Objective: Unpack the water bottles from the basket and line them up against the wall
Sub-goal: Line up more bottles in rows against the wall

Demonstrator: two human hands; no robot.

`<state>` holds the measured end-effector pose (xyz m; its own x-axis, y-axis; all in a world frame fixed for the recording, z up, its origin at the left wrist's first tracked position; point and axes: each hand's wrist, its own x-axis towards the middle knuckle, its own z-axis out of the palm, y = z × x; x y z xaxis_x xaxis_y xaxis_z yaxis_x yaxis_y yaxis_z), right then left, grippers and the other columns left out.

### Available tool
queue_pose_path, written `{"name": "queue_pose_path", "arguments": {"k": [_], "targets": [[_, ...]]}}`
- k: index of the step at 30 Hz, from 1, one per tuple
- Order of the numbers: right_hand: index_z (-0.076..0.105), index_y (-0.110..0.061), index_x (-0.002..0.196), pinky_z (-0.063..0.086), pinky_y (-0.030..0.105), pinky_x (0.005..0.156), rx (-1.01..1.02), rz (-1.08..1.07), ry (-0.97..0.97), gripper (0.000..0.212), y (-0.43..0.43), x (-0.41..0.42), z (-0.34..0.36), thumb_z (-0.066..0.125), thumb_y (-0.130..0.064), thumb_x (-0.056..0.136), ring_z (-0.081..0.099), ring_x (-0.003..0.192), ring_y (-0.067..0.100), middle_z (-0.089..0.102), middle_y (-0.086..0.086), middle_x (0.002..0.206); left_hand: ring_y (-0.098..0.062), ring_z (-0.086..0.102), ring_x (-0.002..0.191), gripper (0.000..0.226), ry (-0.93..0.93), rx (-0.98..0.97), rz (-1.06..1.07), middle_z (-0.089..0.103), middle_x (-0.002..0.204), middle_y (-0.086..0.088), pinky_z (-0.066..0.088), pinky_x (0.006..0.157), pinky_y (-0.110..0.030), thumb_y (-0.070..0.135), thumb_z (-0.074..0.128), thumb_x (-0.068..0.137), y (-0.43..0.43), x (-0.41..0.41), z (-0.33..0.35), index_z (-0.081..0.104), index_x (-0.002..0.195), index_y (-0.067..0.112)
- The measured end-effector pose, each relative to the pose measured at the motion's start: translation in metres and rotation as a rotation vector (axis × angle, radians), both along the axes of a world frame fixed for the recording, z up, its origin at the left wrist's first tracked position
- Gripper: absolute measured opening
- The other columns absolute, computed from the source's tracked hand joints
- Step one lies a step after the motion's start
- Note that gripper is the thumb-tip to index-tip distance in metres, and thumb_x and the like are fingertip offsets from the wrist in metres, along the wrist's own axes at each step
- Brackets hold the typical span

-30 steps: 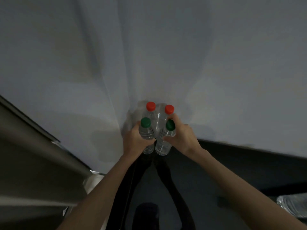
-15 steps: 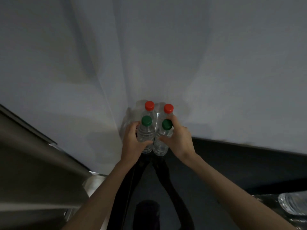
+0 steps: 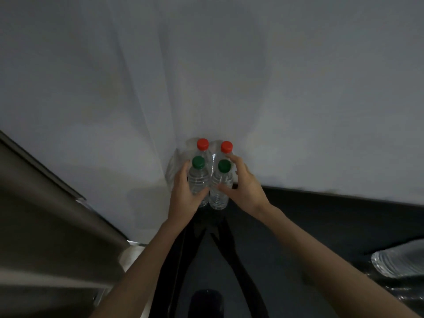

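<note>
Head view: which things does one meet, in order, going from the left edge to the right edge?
Grey metal panel → left hand → left green-capped bottle → right green-capped bottle → right hand → blurred clear bottle at the right edge.

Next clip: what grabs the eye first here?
Four bottles stand clustered at the foot of the pale wall, a red-capped pair at the back. The left hand grips the left green-capped bottle in front, the right hand the right green-capped bottle. Blurred clear plastic lies at the lower right edge.
</note>
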<state>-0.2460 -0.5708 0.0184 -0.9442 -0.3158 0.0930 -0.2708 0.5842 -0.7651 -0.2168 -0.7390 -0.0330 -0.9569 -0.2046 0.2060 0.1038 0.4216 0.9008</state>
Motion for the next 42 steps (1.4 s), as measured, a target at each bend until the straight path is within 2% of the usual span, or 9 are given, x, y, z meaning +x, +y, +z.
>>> {"name": "queue_pose_path", "arguments": {"k": [4, 8, 10, 13, 17, 25, 33, 39, 42], "targets": [[0.028, -0.028, 0.145, 0.036, 0.021, 0.101, 0.009, 0.023, 0.112, 0.071, 0.024, 0.034, 0.035, 0.069, -0.025, 0.087, 0.035, 0.12, -0.006, 0.04, -0.01, 0.144, 0.015, 0.029, 0.127, 0.08, 0.052, -0.101, 0.042, 0.034, 0.14, 0.019, 0.023, 0.097, 0.005, 0.026, 0.075, 0.083, -0.001, 0.03, 0.026, 0.029, 0.148, 0.02], [0.032, -0.026, 0.144, 0.033, 0.018, 0.102, 0.084, -0.031, 0.201, 0.065, 0.058, 0.075, 0.066, 0.065, -0.029, 0.088, 0.036, 0.125, -0.003, 0.042, -0.009, 0.145, 0.015, 0.035, 0.125, 0.07, 0.112, -0.137, -0.007, 0.04, 0.141, 0.015, 0.025, 0.095, 0.005, 0.031, 0.07, 0.086, 0.008, 0.065, 0.062, 0.035, 0.147, 0.022], [0.037, -0.027, 0.141, 0.034, 0.015, 0.099, 0.106, -0.065, 0.235, 0.06, 0.079, 0.094, 0.075, 0.065, -0.03, 0.088, 0.039, 0.125, -0.003, 0.046, -0.011, 0.14, 0.004, 0.04, 0.13, 0.066, 0.139, -0.176, -0.048, 0.045, 0.144, 0.009, 0.03, 0.1, -0.001, 0.034, 0.067, 0.087, 0.02, 0.078, 0.077, 0.039, 0.145, 0.021], [0.043, -0.027, 0.138, 0.037, 0.018, 0.098, 0.132, -0.121, 0.281, 0.054, 0.112, 0.119, 0.084, 0.065, -0.03, 0.089, 0.045, 0.124, 0.003, 0.05, -0.009, 0.136, -0.005, 0.048, 0.129, 0.056, 0.217, -0.231, -0.095, 0.054, 0.139, 0.005, 0.04, 0.106, -0.02, 0.035, 0.063, 0.09, 0.046, 0.09, 0.097, 0.046, 0.14, 0.017], [0.046, -0.026, 0.133, 0.04, 0.028, 0.104, 0.206, -0.232, 0.342, 0.046, 0.172, 0.148, 0.087, 0.062, -0.03, 0.09, 0.046, 0.127, 0.01, 0.051, -0.008, 0.135, -0.01, 0.059, 0.11, 0.039, 0.301, -0.244, -0.156, 0.061, 0.119, 0.004, 0.052, 0.093, -0.033, 0.022, 0.059, 0.093, 0.096, 0.105, 0.111, 0.053, 0.131, 0.016], [0.051, -0.021, 0.13, 0.038, 0.03, 0.105, 0.315, -0.434, 0.321, 0.042, 0.316, 0.195, 0.089, 0.061, -0.024, 0.09, 0.045, 0.128, 0.017, 0.05, -0.002, 0.138, -0.007, 0.059, 0.104, 0.039, 0.357, -0.279, -0.31, 0.06, 0.117, 0.005, 0.053, 0.09, -0.03, 0.026, 0.054, 0.093, 0.223, 0.127, 0.113, 0.054, 0.13, 0.016], [0.053, -0.015, 0.127, 0.04, 0.038, 0.106, 0.356, -0.478, 0.296, 0.049, 0.458, 0.208, 0.062, 0.071, -0.015, 0.082, 0.049, 0.125, 0.023, 0.052, 0.005, 0.135, -0.006, 0.05, 0.116, 0.055, 0.201, -0.161, -0.389, 0.042, 0.137, 0.006, 0.053, 0.093, -0.033, 0.03, 0.059, 0.092, 0.371, 0.132, 0.093, 0.038, 0.143, 0.028], [0.045, -0.017, 0.135, 0.039, 0.037, 0.106, 0.308, -0.438, 0.185, 0.058, 0.508, 0.178, 0.041, 0.071, -0.02, 0.083, 0.045, 0.128, 0.024, 0.047, 0.006, 0.138, -0.014, 0.038, 0.134, 0.07, 0.007, -0.181, -0.456, 0.027, 0.149, 0.008, 0.046, 0.102, -0.048, 0.04, 0.064, 0.088, 0.443, 0.117, 0.068, 0.025, 0.147, 0.038], [0.042, -0.019, 0.138, 0.041, 0.032, 0.101, 0.276, -0.382, 0.12, 0.061, 0.517, 0.157, 0.033, 0.071, -0.018, 0.084, 0.047, 0.126, 0.023, 0.043, 0.006, 0.14, -0.014, 0.033, 0.139, 0.079, -0.08, -0.241, -0.496, 0.028, 0.154, 0.005, 0.035, 0.11, -0.039, 0.037, 0.069, 0.085, 0.468, 0.105, 0.058, 0.022, 0.149, 0.037]]}}
